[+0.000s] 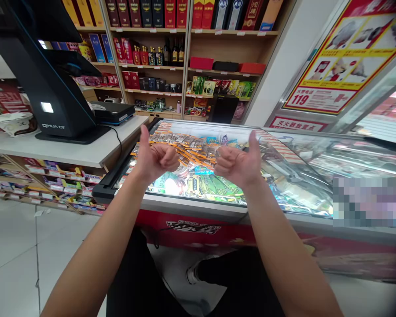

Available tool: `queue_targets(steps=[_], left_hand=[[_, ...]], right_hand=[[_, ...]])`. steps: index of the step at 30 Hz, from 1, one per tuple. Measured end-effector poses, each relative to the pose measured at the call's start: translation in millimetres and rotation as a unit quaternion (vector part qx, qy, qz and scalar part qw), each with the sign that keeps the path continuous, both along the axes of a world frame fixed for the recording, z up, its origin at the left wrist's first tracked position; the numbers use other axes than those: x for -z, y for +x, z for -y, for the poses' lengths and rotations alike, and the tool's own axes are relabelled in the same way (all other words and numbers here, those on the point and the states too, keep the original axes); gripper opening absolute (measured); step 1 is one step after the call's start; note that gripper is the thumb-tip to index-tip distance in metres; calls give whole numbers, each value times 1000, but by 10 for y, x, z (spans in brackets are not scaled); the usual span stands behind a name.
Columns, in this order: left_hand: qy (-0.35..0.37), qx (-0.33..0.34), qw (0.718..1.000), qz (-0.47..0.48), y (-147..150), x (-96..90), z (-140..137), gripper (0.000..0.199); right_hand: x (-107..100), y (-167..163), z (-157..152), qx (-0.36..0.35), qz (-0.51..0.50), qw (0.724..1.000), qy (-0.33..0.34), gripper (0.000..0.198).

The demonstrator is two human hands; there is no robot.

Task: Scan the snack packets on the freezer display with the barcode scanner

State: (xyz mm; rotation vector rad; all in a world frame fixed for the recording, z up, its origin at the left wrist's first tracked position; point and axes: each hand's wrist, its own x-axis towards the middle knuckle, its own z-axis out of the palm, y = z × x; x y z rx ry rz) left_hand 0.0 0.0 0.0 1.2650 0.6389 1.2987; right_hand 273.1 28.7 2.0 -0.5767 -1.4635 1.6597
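Both arms reach out over a glass-topped chest freezer [198, 204]. My left hand [155, 154] is curled into a fist with the thumb pointing up, and nothing shows in it. Opposite it, my right hand [239, 160] makes the same thumbs-up fist, also with nothing visible inside. A gap separates the two hands. Beneath them, under the glass, lie orange-edged packets [188, 147] in rows and green packets [218, 185] nearer the front edge.
To the left stands a white counter [119, 149] with a dark checkout machine [62, 101] and a black scale [114, 112]. Shelves [152, 31] of boxes and bottles line the back. A red and yellow poster [343, 57] hangs at right. A shoe [192, 275] shows below.
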Motion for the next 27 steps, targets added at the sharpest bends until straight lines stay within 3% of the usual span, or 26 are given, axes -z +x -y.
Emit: queue_targets(steps=[2,4,8,11,16,19,21,22,23,25,26,27], left_hand=[[-36,10,999,23,1,-128,35,92],[-60,33,997,38,33,-137,21,91],[-129,119,983,57,160,139,-132,89],[-160,136,974,83,241,343,-231,89],[-170,132,973,87,271,357,-243,90],[-133,121,980,82,299,386,-219,94],[-100,89,989,61,378,494,-197,96],[-88,73,993,38,445,572,-185,97],[-80,61,995,8,532,661,-175,97],[-80,59,994,-51,770,844,-163,95],[-86,66,992,-64,916,925,-163,91],[-99,67,991,-59,1077,992,-167,86]], right_hand=[[-111,73,61,-37,-42,998,-21,82],[-115,89,80,-47,-66,996,-33,84],[144,1,-52,-32,-46,996,-66,85],[314,-58,-148,-13,-28,996,-83,85],[257,-6,-121,14,-14,998,-53,85],[246,195,-166,96,40,994,-13,81],[327,432,-255,236,125,963,43,72],[392,573,-306,326,178,925,80,64],[467,720,-354,413,243,870,120,56],[628,1000,-424,481,313,805,150,39],[704,1118,-439,487,376,769,172,39],[771,1215,-442,468,432,750,179,45]])
